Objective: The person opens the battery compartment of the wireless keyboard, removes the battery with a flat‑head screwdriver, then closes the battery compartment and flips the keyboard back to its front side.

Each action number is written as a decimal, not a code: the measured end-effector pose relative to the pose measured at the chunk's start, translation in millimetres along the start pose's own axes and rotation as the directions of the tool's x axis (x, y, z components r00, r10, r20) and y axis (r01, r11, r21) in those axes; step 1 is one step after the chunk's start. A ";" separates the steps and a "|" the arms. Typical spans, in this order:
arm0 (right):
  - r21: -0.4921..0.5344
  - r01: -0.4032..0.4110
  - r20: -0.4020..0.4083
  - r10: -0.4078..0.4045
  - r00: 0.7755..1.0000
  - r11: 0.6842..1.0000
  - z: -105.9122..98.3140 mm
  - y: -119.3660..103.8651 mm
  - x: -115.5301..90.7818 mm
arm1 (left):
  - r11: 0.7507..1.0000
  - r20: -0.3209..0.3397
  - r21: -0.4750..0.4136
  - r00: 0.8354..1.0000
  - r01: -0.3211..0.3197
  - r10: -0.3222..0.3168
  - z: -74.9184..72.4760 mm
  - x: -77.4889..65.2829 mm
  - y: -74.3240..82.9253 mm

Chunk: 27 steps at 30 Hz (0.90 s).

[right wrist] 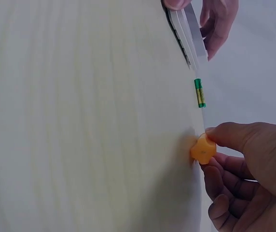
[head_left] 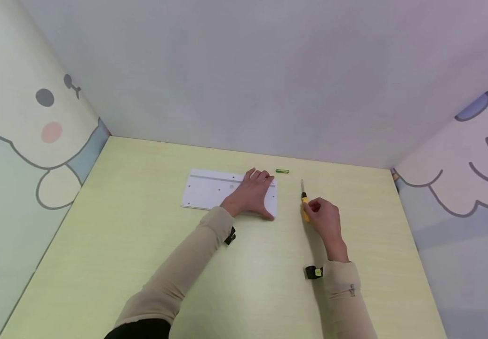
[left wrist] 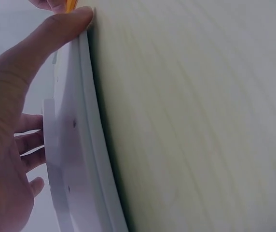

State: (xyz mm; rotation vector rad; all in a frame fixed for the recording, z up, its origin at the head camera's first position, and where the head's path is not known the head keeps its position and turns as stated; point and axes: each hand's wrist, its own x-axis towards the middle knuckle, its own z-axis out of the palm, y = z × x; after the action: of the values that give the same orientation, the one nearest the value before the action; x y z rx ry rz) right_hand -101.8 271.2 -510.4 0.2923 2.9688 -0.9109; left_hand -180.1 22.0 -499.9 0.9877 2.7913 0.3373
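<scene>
A flat white panel (head_left: 210,188) lies on the table, with small dark screw holes and a raised strip along its far side; it looks like the underside of a keyboard. My left hand (head_left: 252,193) spans its right end and grips it, the thumb at the near edge and the fingers over the far edge. In the left wrist view the thumb tip presses the rim of the panel (left wrist: 87,145). To the right, my right hand (head_left: 326,219) pinches the yellow handle of a screwdriver (head_left: 305,207), whose metal shaft points away from me. The right wrist view shows the handle's end (right wrist: 204,150) between thumb and fingers.
A green battery (head_left: 282,171) lies beyond the panel's right end, also seen as a green and gold battery (right wrist: 200,93) in the right wrist view. The pale wooden table (head_left: 142,254) meets a plain wall (head_left: 244,84) at the back, and printed walls stand on both sides.
</scene>
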 end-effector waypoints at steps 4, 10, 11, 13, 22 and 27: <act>0.010 -0.006 0.002 0.006 1.000 1.000 0.1 -1.6 -0.5 | 1.000 0.003 0.002 1.000 -0.007 0.007 -2.5 -1.5 -1.4; 0.026 -0.019 -0.005 0.020 1.000 0.999 0.8 -1.2 -1.2 | 1.000 -0.006 -0.005 1.000 -0.027 0.027 -12.3 -3.2 -2.5; 0.027 -0.021 -0.007 0.021 1.000 0.999 1.0 -1.1 -1.1 | 1.000 -0.006 -0.011 1.000 -0.029 0.029 -14.6 -3.7 -2.5; 0.030 -0.024 -0.008 0.024 1.000 0.999 1.2 -0.9 -1.0 | 0.999 -0.005 -0.014 1.000 -0.030 0.030 -19.4 -4.4 -2.6; 0.035 -0.032 -0.005 0.032 0.999 0.999 1.5 -0.8 -1.4 | 0.999 -0.003 -0.016 0.999 -0.045 0.045 -46.3 -9.7 -4.0; 0.050 -0.037 -0.006 0.038 0.999 0.998 1.0 -2.2 -2.0 | 0.998 -0.037 -0.040 0.998 -0.056 0.055 -65.4 -15.5 -5.3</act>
State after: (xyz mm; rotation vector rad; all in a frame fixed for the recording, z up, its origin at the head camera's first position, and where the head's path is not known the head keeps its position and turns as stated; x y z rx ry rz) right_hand -100.3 268.5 -509.9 0.3519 2.9397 -0.9832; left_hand -186.1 -2.1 -437.2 1.0619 2.7810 0.4218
